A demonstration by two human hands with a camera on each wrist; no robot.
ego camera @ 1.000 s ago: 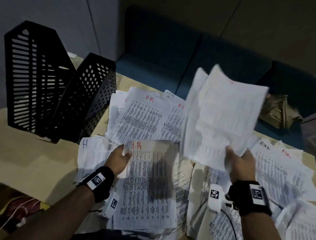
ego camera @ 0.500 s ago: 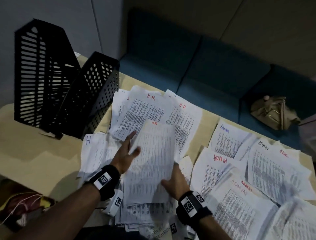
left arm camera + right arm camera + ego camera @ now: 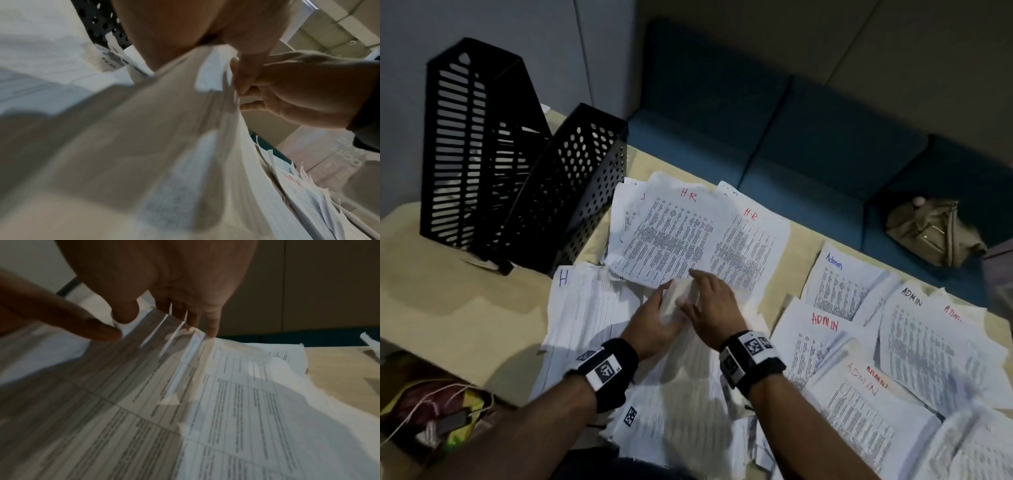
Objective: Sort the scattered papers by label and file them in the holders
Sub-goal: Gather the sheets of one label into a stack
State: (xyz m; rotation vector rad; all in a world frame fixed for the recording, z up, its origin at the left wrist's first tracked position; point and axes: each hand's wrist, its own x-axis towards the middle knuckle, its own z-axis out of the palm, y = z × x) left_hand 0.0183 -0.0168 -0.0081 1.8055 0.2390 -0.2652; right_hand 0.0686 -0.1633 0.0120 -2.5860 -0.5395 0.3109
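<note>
Held sheet, label hidden under left hand and right hand — print unreadable, right-edge papers cropped.

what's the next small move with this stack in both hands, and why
Probably square the stack at its far edge before lifting: left hand and right hand both grip it there, and the right wrist view shows its sheets fanned apart.

The two holders stand on the table. Right of the holders lie the H.R sheets, and further right the ADMIN sheets. Before the holders, to the right, lies a stack of sheets. Behind and far right of the holders, a bag sits on the sofa.
</note>
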